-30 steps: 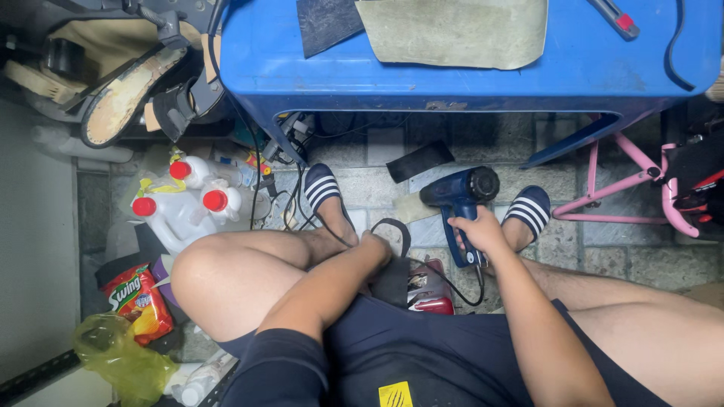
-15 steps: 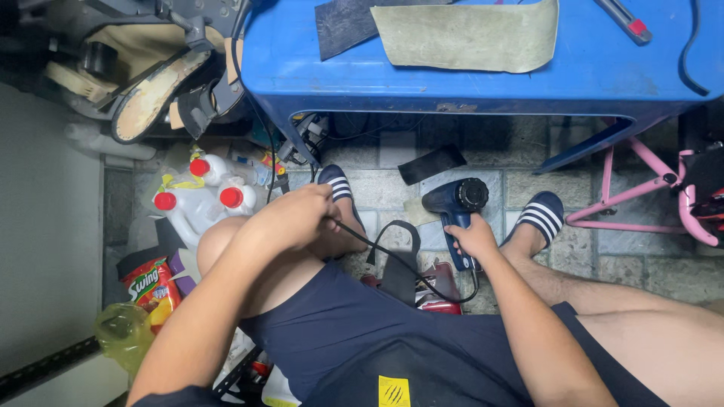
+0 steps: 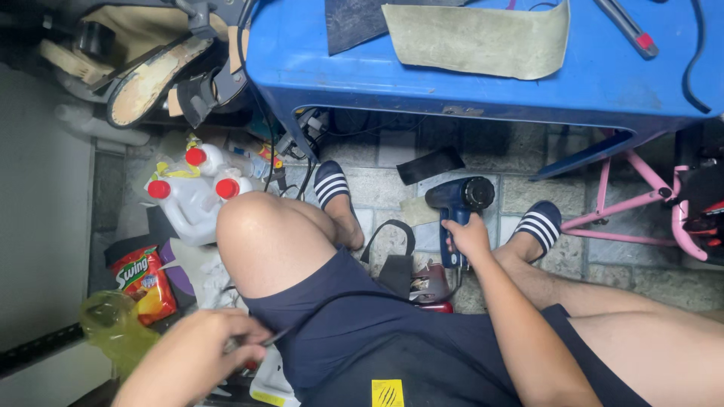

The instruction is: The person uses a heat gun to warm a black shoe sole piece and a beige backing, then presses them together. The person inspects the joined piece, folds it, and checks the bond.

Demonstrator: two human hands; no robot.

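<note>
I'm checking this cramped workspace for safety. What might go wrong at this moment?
1. The right hand holds a heat gun low between bare legs; a burn seems possible.
2. The left hand pulls a black cord, which may snag.

Blue plastic table (image 3: 483,94) bearing a beige rectangular sheet (image 3: 479,38) and a dark grey sheet (image 3: 354,22). Grey stone-tiled floor (image 3: 633,264) carrying white red-capped jugs (image 3: 192,196).
</note>
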